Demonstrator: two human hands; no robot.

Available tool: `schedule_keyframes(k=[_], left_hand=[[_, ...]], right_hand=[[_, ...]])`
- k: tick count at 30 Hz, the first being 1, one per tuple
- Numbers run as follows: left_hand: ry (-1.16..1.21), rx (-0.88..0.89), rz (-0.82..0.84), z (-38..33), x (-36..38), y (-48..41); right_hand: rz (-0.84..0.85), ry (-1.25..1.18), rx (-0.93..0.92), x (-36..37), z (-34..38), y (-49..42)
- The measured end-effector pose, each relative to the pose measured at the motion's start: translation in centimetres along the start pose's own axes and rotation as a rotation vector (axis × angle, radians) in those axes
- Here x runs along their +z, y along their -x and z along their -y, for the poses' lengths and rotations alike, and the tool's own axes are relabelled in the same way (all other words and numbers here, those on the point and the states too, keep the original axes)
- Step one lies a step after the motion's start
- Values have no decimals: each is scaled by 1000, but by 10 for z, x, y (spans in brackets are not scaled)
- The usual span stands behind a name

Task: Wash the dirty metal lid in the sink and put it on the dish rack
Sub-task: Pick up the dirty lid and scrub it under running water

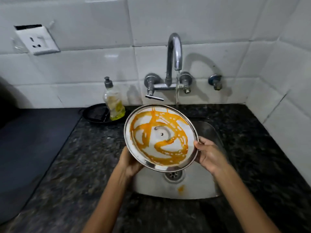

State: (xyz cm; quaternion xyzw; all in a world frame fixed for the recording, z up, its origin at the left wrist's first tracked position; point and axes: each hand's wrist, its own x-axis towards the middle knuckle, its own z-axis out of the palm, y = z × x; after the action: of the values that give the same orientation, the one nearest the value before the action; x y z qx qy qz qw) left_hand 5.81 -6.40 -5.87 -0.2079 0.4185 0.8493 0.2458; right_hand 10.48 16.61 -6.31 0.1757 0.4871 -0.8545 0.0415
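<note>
A round metal lid (160, 137), smeared with orange sauce on its inner face, is tilted up toward me above the steel sink (198, 190). My left hand (130, 163) grips its lower left rim from behind. My right hand (208, 154) holds the right rim, thumb on the edge. A thin stream of water runs from the curved tap (175, 52) and falls just behind the lid's top edge. An orange sauce spot lies in the sink near the drain (173, 176).
A dish soap bottle (113, 101) stands on a black dish (97, 114) at the back left of the dark granite counter (80, 157). A dark blue mat (30, 148) covers the counter's left side. White tiled walls enclose the corner; a socket (37, 41) is on the wall.
</note>
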Motion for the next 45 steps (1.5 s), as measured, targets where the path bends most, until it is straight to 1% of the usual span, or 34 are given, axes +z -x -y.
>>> schedule_keyframes(k=[2, 3, 5, 6, 9, 10, 11, 12, 13, 14, 15, 18, 19, 20, 21, 22, 24, 26, 28, 29, 30, 33, 34, 36, 38, 40, 42, 43, 44, 45], left_hand=[[27, -45, 80, 3, -2, -6], [16, -55, 74, 5, -4, -10], [-84, -49, 30, 16, 12, -22], [-104, -5, -13, 23, 22, -23], [-63, 100, -104, 38, 39, -30], [-41, 104, -115, 39, 39, -31], [-41, 102, -140, 41, 37, -36], [-51, 104, -169, 41, 37, -38], [-86, 108, -204, 42, 36, -41], [-120, 101, -225, 42, 36, -45], [-146, 96, -229, 43, 34, -49], [-188, 113, -194, 44, 32, -56], [-193, 113, -165, 45, 32, -60], [-209, 117, -152, 45, 32, -61], [-225, 123, -139, 45, 31, -63], [-236, 133, -127, 43, 31, -65], [-232, 174, -120, 40, 28, -68], [-215, 219, -141, 38, 19, -75], [-161, 236, -171, 38, 13, -82], [-128, 230, -193, 39, 11, -87], [-108, 216, -214, 40, 10, -90], [-86, 151, -205, 51, 19, -91], [-97, 138, -188, 55, 21, -89], [-140, 129, -163, 58, 24, -85], [-162, 139, -175, 56, 21, -84], [-169, 161, -203, 51, 16, -84], [-166, 180, -218, 47, 12, -85], [-157, 187, -223, 45, 11, -86], [-149, 187, -231, 45, 10, -88], [-142, 184, -231, 43, 12, -89]], right_hand=[[-46, 87, -5, -18, 2, -5], [-77, 83, -21, -24, 6, -8], [-132, 151, -44, -36, 17, -13], [-145, 216, -45, -37, 19, -13], [-191, 366, -54, -33, 14, -14], [-245, 485, -83, -33, 11, -15], [-317, 746, -154, -34, 11, -13], [-386, 1066, -222, -34, 8, -14], [-424, 1342, -320, -32, 3, -13], [-381, 1506, -402, -25, -5, -12], [-266, 1586, -441, -11, -13, -11], [133, 1615, -462, 37, -38, -28], [215, 1654, -458, 43, -46, -43], [258, 1695, -472, 46, -49, -59], [250, 1726, -492, 44, -48, -76], [206, 1769, -498, 36, -45, -92], [55, 1877, -508, 16, -32, -114], [-113, 1953, -531, -7, -27, -117], [-193, 2037, -551, -15, -37, -99], [-166, 2073, -573, -13, -49, -87], [-104, 2090, -614, -8, -61, -80], [217, 1932, -607, 17, -67, -79], [248, 1896, -592, 21, -61, -87], [169, 1903, -574, 17, -46, -112], [3, 1948, -489, -1, -32, -130], [-174, 1963, -466, -15, -28, -126], [-271, 1966, -457, -19, -39, -104], [-270, 1957, -456, -17, -49, -89], [-220, 1945, -447, -12, -59, -75], [-121, 1922, -442, -3, -65, -64]])
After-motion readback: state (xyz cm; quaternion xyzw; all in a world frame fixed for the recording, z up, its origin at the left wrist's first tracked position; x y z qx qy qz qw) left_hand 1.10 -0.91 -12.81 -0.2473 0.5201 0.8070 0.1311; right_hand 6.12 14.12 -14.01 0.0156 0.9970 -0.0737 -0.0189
